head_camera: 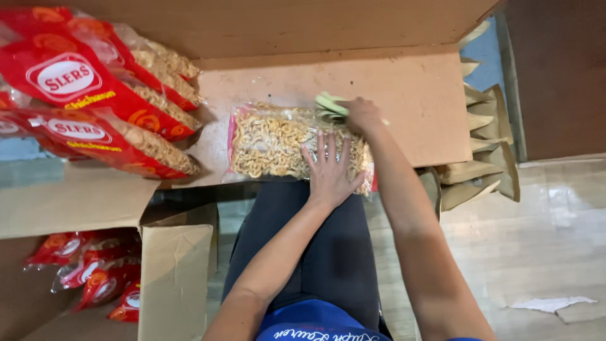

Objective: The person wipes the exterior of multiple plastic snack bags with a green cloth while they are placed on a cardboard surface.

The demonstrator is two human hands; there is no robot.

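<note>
The left hand (329, 169) lies open, palm flat on the clear snack bag (278, 142) on the cardboard worktop (410, 101). The right hand (361, 115) – just beyond it – grips a green cloth (331, 104) at the bag's far edge. Keep the bag pinned flat – wipe with even pressure.

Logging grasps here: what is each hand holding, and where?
Right hand grips a pale green object by its end; left hand presses flat on the snack bag.

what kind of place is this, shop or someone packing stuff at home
Probably a small packing or stockroom spot, not a shop floor: a cardboard work surface, red snack bags piled beside it, more in a carton, and brown paper bags stacked nearby.
</note>
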